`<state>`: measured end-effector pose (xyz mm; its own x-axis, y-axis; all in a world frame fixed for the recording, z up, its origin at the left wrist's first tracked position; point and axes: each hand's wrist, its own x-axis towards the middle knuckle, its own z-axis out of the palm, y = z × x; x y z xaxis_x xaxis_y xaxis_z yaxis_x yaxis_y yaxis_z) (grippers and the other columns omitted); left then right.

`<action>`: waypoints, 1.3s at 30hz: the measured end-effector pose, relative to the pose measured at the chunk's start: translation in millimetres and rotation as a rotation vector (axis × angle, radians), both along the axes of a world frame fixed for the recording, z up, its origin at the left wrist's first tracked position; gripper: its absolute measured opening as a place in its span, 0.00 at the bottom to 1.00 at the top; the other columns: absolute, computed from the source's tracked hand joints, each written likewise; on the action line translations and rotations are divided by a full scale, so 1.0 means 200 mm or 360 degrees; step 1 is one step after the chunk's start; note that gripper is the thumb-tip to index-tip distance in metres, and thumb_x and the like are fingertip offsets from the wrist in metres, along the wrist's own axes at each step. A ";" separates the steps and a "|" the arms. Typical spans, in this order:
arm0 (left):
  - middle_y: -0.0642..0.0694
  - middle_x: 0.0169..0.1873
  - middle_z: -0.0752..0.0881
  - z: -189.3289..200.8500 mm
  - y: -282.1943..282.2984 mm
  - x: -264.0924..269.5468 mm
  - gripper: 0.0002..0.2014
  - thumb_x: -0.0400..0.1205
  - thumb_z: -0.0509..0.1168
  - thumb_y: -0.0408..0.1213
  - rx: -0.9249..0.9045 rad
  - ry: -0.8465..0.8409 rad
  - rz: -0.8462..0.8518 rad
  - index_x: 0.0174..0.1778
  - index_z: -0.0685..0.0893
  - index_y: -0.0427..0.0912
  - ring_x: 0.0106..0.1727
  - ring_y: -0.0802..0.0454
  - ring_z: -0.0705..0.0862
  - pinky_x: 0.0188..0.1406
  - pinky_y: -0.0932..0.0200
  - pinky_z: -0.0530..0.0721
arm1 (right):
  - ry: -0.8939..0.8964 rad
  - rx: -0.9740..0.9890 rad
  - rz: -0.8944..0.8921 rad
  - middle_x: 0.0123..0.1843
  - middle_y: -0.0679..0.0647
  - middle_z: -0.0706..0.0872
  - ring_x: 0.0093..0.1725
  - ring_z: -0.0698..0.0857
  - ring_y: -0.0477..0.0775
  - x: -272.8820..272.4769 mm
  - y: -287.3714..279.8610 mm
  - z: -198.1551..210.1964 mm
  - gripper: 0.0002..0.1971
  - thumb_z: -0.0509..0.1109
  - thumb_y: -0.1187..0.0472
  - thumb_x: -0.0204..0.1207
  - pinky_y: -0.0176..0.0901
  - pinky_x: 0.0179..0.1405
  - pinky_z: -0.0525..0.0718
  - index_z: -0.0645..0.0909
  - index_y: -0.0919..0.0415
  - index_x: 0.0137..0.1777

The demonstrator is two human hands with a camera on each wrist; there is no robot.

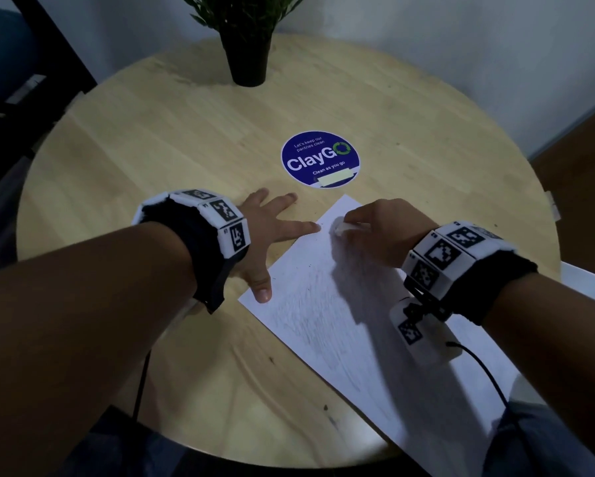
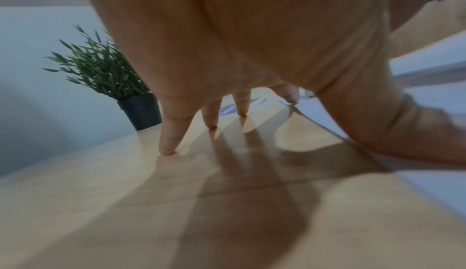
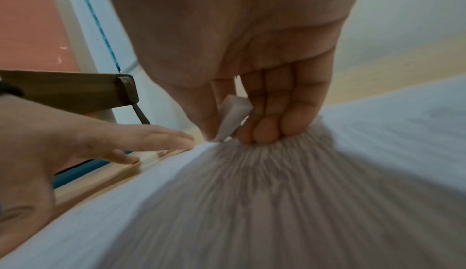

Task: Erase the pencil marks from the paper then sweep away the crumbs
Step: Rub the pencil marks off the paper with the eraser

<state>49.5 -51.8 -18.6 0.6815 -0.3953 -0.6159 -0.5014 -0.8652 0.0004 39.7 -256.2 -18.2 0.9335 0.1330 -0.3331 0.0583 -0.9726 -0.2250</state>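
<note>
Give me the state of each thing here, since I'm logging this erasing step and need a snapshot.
paper: flat on the table, pencil marks still visible
eraser: pinched in the right hand, tip on the paper
right hand: grips the eraser
left hand: fingers spread, index fingertip and thumb on the paper's edge
table: bears everything
potted plant: upright at the far edge

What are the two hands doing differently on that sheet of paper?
The left hand lies flat with its fingers spread, forefinger and thumb on the edge of the paper and the rest on the table; the right hand is curled. The left hand holds nothing; the right hand pinches a white eraser and presses it to the paper. Both wear marker-covered wrist bands.
</note>
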 end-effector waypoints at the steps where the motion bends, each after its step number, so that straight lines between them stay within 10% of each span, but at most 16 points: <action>1: 0.52 0.84 0.33 0.01 0.01 0.00 0.62 0.65 0.81 0.51 -0.0045 -0.0006 0.0015 0.80 0.39 0.73 0.84 0.41 0.37 0.78 0.36 0.55 | 0.0014 0.0011 -0.0025 0.40 0.53 0.82 0.44 0.80 0.57 -0.01 -0.01 0.00 0.13 0.60 0.51 0.81 0.41 0.39 0.72 0.80 0.52 0.38; 6: 0.53 0.78 0.60 0.06 0.09 -0.04 0.37 0.75 0.75 0.39 -0.0378 -0.0149 0.0172 0.77 0.66 0.62 0.72 0.50 0.71 0.67 0.48 0.76 | -0.0026 0.0112 -0.0062 0.49 0.54 0.78 0.50 0.78 0.56 -0.06 -0.05 0.02 0.14 0.61 0.47 0.82 0.43 0.49 0.74 0.86 0.52 0.52; 10: 0.55 0.60 0.72 0.04 0.14 -0.11 0.14 0.79 0.70 0.47 -0.0416 -0.0324 0.0209 0.59 0.76 0.59 0.61 0.53 0.75 0.56 0.50 0.81 | -0.0003 0.0064 -0.0140 0.58 0.54 0.86 0.58 0.82 0.57 -0.11 -0.12 0.01 0.13 0.61 0.48 0.83 0.44 0.54 0.78 0.83 0.51 0.59; 16: 0.58 0.69 0.63 -0.01 0.16 -0.22 0.36 0.69 0.69 0.66 -0.0401 -0.0203 0.0365 0.73 0.66 0.69 0.73 0.54 0.64 0.72 0.46 0.69 | -0.0075 0.0139 -0.0206 0.53 0.51 0.86 0.52 0.81 0.54 -0.18 -0.14 0.03 0.08 0.67 0.52 0.79 0.44 0.49 0.78 0.83 0.51 0.54; 21: 0.60 0.81 0.30 -0.08 0.20 -0.26 0.45 0.66 0.66 0.75 -0.0201 -0.0033 0.0575 0.73 0.44 0.85 0.82 0.47 0.27 0.76 0.25 0.41 | -0.0216 0.0353 0.0104 0.51 0.50 0.87 0.49 0.81 0.51 -0.23 0.03 0.06 0.10 0.72 0.56 0.74 0.44 0.51 0.79 0.84 0.53 0.54; 39: 0.56 0.77 0.20 -0.15 0.20 -0.29 0.47 0.64 0.65 0.77 -0.0298 -0.0116 0.0688 0.74 0.44 0.84 0.75 0.44 0.15 0.67 0.23 0.24 | -0.0028 0.0309 0.0312 0.41 0.44 0.87 0.43 0.82 0.46 -0.16 0.36 0.01 0.09 0.68 0.48 0.75 0.42 0.47 0.81 0.89 0.47 0.48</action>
